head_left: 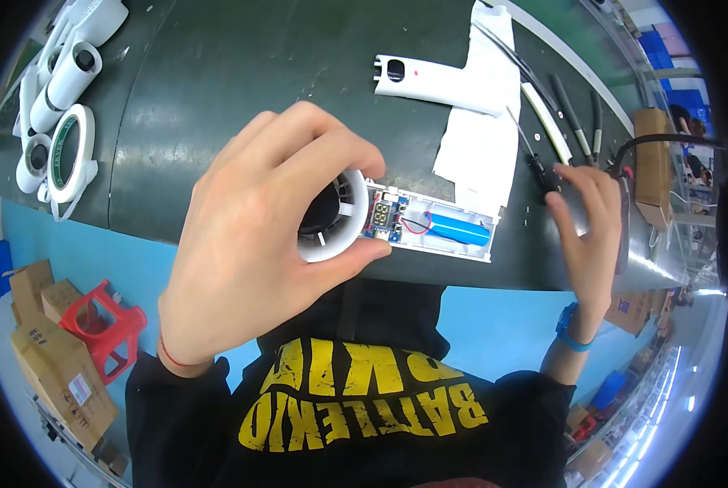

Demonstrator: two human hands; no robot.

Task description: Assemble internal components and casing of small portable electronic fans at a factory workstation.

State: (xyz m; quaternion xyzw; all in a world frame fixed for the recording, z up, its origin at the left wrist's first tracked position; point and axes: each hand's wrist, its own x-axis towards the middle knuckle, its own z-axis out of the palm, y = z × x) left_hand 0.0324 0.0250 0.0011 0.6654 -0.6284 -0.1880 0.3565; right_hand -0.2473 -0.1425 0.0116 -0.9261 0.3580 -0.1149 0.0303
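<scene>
Along the near side of the dark green workbench (242,65), the left hand (254,195) pinches the round head of a white handheld fan (359,224) between thumb and fingers, its opened handle pointing right. That handle bares a blue circuit board (383,214) with a digit display, red and black wires, and a blue cylindrical battery (459,229) lying lengthwise. Near it lie tiny metal pieces (527,221), possibly screws. The right hand (584,207), thumb and fingers parted, is at a black-handled screwdriver (536,167); I cannot tell whether they touch. This looks like picking up a tool to fasten the fan; the next move would call for a firm grip while the left steadies the housing. Farther off, a white handle cover (429,81) rests partly on a white cloth (478,150).
</scene>
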